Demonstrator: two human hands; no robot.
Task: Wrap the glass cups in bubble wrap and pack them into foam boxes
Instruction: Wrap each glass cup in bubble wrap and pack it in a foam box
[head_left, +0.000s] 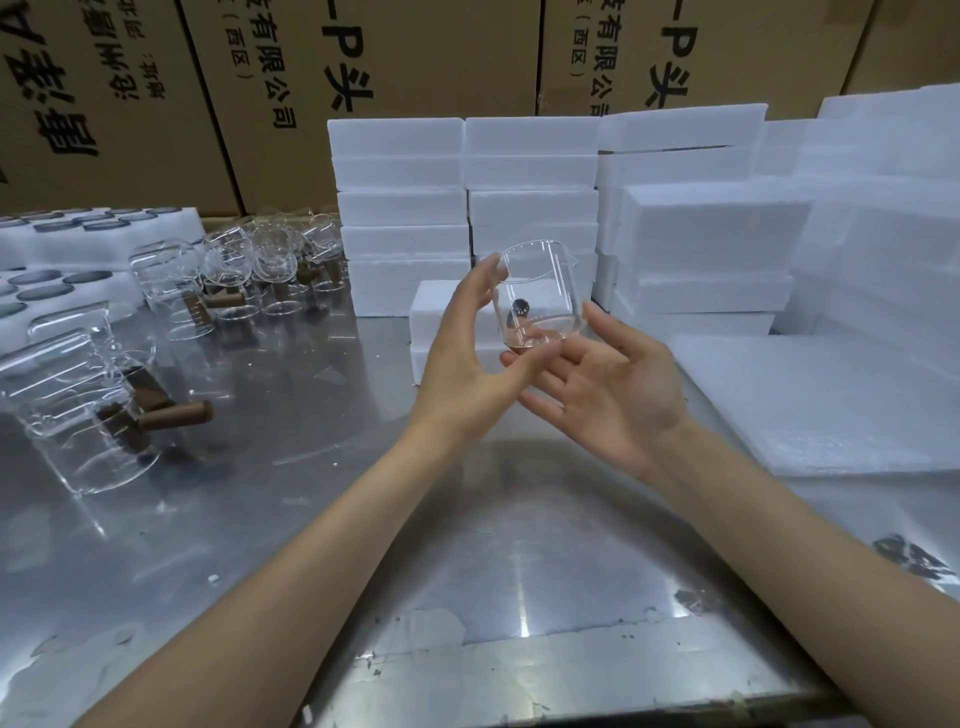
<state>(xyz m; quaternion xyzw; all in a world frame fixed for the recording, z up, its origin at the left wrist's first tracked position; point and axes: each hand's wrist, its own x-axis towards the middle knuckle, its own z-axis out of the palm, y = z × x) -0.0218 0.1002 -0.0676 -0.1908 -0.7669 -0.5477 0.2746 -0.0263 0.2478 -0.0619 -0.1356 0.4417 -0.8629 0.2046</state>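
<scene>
Holding glass cup (540, 299) mid-frame: left hand (467, 358) gripped its side; right hand (613, 384) lay palm-up, fingers spread, beneath.

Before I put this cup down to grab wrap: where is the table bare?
Bare metal table lies under your forearms, between the sheet stack and the nearest glass cups. Far left is crowded with cups; foam boxes wall the back.
</scene>
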